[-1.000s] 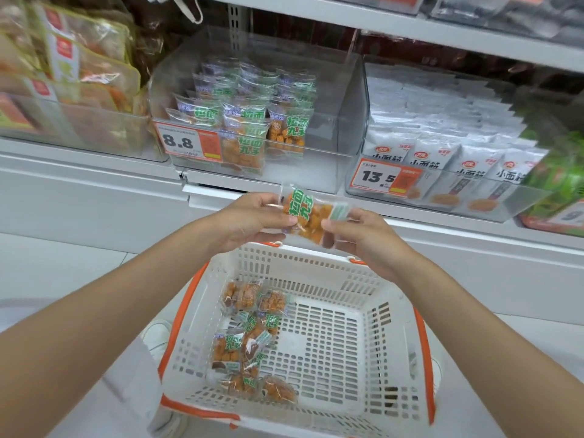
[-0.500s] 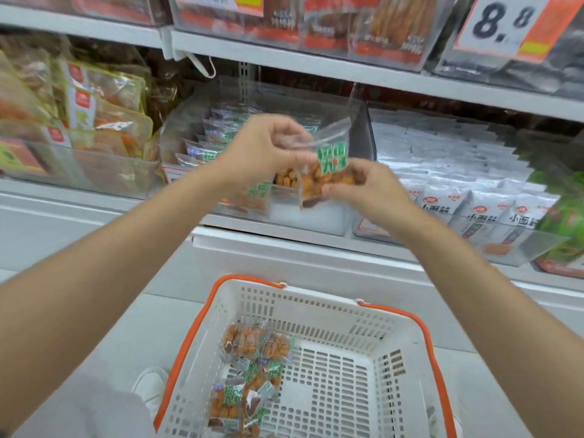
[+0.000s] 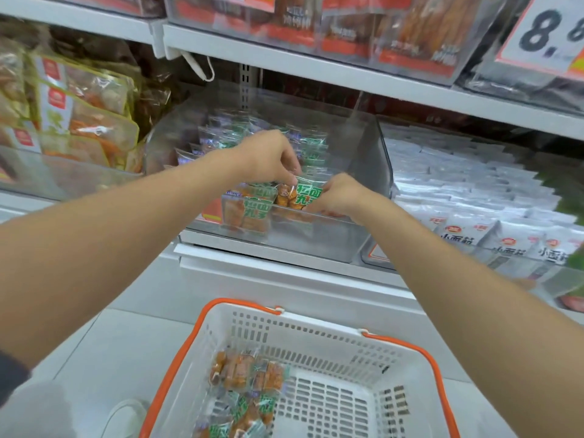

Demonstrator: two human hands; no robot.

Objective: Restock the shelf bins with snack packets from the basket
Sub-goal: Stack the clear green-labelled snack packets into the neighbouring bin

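Snack packet (image 3: 299, 193) has advanced into the clear bin (image 3: 316, 245) (frame centre); left hand (image 3: 265, 159) and right hand (image 3: 339, 195) both pinch it.

white shelf (image 3: 268, 252) carries three clear bins in a row: left bin (image 3: 63, 181) of yellow-edged pouches (image 3: 94, 121), middle bin (image 3: 366, 159) of green-label snack packets (image 3: 313, 143), right bin (image 3: 521, 270) of white packets (image 3: 458, 172). below, the basket (image 3: 316, 328) sits on the pale floor (image 3: 126, 343).

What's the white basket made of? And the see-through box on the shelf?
The basket looks like hard white plastic, moulded with rows of slots. The box looks like clear glossy plastic, maybe acrylic: you can see the packets through it, and light glints on its walls.
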